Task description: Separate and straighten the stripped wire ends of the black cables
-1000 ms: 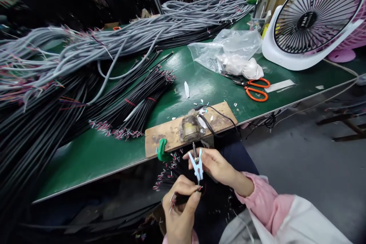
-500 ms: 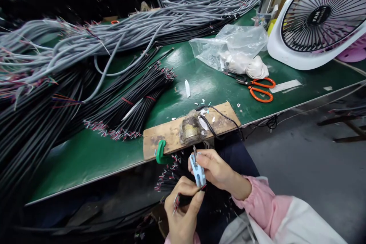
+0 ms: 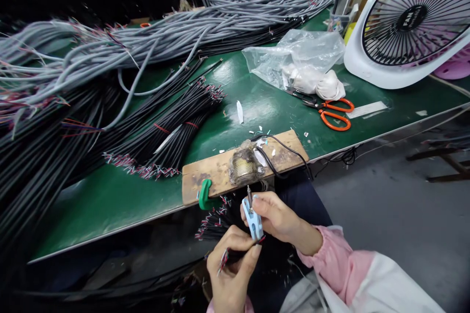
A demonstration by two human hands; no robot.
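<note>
My right hand grips a small light-blue wire stripper, squeezed closed, just below the bench edge. My left hand pinches a black cable with coloured stripped wire ends, its tip touching the stripper's lower end. Right above both hands a wooden board lies on the bench edge with a grimy solder pot on it and a green clamp at its front. A bunch of black cables with coloured ends hangs in my lap.
The green bench carries piles of black cables and grey cables at left and back. Orange-handled scissors, a clear plastic bag and a white desk fan sit at the right. Grey floor lies to the right.
The stripper's handles have gone from spread apart to squeezed together in my right hand. Both hands stay in place at the bench edge; the view shifted slightly.
</note>
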